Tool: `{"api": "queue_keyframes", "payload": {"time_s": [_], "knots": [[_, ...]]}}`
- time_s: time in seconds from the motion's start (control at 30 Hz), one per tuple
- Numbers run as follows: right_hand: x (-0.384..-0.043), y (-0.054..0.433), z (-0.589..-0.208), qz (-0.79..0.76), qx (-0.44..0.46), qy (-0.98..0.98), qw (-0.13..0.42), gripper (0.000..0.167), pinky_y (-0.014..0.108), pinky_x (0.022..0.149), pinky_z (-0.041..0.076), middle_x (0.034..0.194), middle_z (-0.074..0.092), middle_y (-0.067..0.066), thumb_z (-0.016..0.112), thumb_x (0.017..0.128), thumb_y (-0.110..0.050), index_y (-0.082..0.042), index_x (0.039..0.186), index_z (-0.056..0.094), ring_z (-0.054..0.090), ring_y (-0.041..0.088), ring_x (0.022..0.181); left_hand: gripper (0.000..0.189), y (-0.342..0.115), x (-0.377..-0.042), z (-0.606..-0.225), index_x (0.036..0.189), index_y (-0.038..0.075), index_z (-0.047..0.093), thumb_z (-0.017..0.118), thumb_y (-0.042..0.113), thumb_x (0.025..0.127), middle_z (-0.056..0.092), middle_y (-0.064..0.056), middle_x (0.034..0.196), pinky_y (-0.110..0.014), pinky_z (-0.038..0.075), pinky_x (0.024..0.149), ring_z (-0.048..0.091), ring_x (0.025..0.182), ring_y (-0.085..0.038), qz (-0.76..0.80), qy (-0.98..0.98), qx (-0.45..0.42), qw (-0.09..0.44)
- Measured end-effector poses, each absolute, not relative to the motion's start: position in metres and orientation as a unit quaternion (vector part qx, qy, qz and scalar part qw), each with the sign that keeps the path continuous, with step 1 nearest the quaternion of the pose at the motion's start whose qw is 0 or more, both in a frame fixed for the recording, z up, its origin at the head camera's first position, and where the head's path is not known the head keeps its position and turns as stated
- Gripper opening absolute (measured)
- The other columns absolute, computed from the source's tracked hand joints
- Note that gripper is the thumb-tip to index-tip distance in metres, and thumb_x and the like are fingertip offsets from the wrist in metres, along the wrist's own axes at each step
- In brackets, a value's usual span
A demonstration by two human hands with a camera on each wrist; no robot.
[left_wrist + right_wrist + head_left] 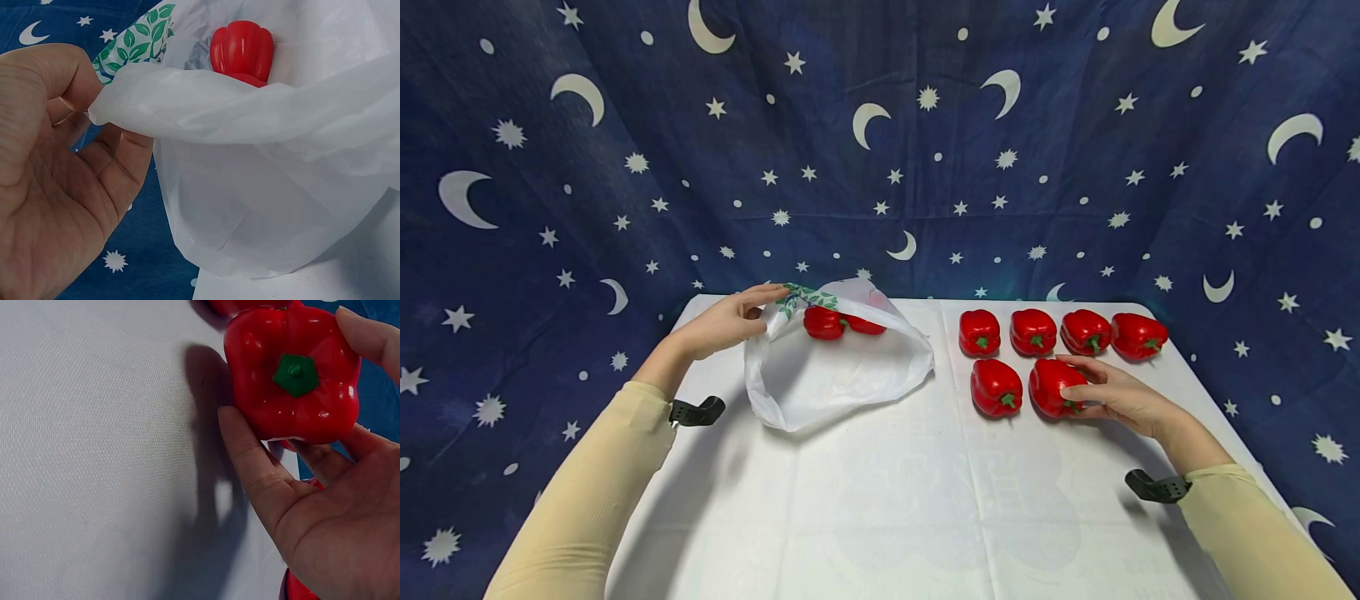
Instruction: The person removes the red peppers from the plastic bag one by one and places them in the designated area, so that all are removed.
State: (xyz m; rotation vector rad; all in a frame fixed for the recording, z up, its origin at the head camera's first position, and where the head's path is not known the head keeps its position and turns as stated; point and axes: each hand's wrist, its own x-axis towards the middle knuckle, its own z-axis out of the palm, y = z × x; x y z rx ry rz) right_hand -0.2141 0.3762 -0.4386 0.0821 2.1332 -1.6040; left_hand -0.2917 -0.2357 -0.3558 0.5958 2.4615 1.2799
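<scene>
At the left of the head view, my left hand point(724, 323) pinches the rim of a white plastic bag point(842, 408) with a green leaf print. The bag's mouth gapes toward me, and two red bell peppers point(823, 324) lie inside, partly hidden by the film. The left wrist view shows the bag's edge between thumb and fingers, with one pepper point(242, 53) behind it. On the right, my right hand point(1126, 402) grips a red bell pepper point(1047, 390) from its right side. Its green stem end point(296, 375) faces the right wrist camera.
Four-sided white-covered table point(880, 517) under everything. Several red bell peppers point(1033, 332) stand in a back row at the right, and another pepper point(997, 388) sits left of the gripped one. A dark blue curtain point(820, 150) with moons and stars hangs behind.
</scene>
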Motion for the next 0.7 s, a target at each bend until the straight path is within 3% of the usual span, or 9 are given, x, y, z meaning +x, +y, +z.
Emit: {"api": "queue_keyframes", "payload": {"time_s": [0.7], "knots": [[-0.2149, 0.3731, -0.4426, -0.583, 0.028, 0.779, 0.228, 0.092, 0.052, 0.096, 0.052, 0.162, 0.01, 0.031, 0.073, 0.095, -0.021, -0.01, 0.164, 0.014, 0.025, 0.053, 0.14, 0.066, -0.2355, -0.2913, -0.3565, 0.159, 0.015, 0.041, 0.051, 0.001, 0.096, 0.016, -0.003, 0.17, -0.053, 0.028, 0.116, 0.012, 0.155, -0.032, 0.441, 0.861, 0.201, 0.155]]}}
